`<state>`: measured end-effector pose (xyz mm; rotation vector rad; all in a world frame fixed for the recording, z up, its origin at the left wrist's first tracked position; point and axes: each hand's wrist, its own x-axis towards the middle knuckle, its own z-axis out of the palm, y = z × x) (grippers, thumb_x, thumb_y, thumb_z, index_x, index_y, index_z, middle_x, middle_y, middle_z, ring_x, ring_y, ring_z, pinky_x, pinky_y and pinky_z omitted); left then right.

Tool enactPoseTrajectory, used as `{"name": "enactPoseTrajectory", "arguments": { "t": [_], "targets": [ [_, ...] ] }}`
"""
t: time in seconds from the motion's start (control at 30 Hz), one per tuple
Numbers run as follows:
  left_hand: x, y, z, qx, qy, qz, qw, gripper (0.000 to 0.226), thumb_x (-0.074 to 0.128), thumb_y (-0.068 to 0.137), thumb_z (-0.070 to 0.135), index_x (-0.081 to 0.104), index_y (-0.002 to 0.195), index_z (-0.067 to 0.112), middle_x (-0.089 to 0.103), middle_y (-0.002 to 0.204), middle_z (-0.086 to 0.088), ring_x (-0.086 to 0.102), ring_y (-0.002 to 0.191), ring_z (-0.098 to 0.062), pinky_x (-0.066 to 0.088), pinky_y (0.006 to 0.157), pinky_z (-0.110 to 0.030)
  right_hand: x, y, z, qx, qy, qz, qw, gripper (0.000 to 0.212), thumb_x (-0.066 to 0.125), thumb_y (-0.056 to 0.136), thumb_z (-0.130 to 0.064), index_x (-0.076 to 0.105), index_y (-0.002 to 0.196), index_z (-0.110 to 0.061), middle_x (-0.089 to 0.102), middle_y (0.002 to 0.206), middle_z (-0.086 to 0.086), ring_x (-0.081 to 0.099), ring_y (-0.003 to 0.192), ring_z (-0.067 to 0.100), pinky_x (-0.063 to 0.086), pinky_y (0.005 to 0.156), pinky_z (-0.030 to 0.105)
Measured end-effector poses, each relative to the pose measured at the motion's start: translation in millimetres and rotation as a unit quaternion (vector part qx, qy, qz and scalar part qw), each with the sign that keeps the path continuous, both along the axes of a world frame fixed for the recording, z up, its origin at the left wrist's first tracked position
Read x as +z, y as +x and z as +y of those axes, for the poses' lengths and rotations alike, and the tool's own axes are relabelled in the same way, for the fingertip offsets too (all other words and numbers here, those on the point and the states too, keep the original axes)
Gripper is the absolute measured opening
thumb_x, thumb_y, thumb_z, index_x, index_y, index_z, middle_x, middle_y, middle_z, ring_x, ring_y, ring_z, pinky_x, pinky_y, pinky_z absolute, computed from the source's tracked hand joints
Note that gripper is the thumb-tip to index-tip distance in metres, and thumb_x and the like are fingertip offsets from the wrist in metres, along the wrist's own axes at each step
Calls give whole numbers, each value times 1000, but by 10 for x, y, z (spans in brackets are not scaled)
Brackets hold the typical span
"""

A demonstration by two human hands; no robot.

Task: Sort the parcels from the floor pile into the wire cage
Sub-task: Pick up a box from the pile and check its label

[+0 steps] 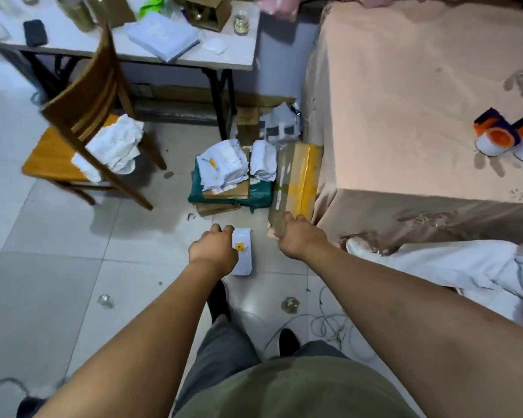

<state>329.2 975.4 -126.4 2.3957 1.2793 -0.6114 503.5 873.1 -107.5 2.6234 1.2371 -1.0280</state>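
Note:
A floor pile of parcels (224,176) lies between the table legs and the bed: white poly bags on top of green bags and flat cardboard. My left hand (213,250) is closed on a small white parcel (243,257) with a yellow sticker, just in front of the pile. My right hand (299,236) grips the near end of a long cardboard box (299,176) wrapped in yellow tape, which leans against the bed's side. No wire cage is in view.
A wooden chair (82,116) with white cloth stands left of the pile. Behind it is a cluttered white table (151,52). A bed with a peach cover (420,101) fills the right. Another person's white-trousered leg (435,263) and loose cables (323,324) lie nearby.

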Motion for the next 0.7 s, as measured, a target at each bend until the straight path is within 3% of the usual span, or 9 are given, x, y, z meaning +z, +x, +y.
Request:
{"name": "enactPoseTrajectory", "arguments": {
  "t": [0.2,0.33,0.5,0.6,0.7],
  "targets": [
    [-64,645,985,-68,-57,-47,995,67,56,97,35,27,158,39,35,157,-3,46,137,-31,47,100,-47,-64,395,557,-125,5,18,992,74,59,93,-42,24,155,-21,42,145,19,52,128,40,49,98,47],
    [-186,1010,1383,-103,-86,-45,990,75,55,94,31,21,160,38,32,158,-5,47,134,-32,49,95,-45,-189,654,873,-179,2,16,984,74,59,89,-41,26,151,-18,42,142,21,53,125,42,48,95,47],
    [-543,1434,1704,-124,-114,-39,985,80,54,97,26,10,163,35,28,159,-10,49,131,-34,46,82,-40,-652,1041,1246,-227,-19,-6,974,101,67,85,-45,3,161,-25,35,151,21,48,131,42,45,100,48],
    [-918,1677,1890,-68,-163,-62,982,81,57,97,26,11,163,33,27,161,-11,51,130,-36,49,89,-41,-1074,1365,1452,-260,-29,-1,965,117,75,81,-54,-6,161,-29,28,154,22,42,136,42,43,107,50],
    [-1391,1882,2055,4,-192,-96,977,79,61,94,27,20,162,30,37,157,-14,60,116,-34,52,84,-37,-1495,1692,1615,-297,-23,22,954,123,78,80,-56,-9,162,-31,24,157,19,32,143,40,38,111,47]
  ]
}}
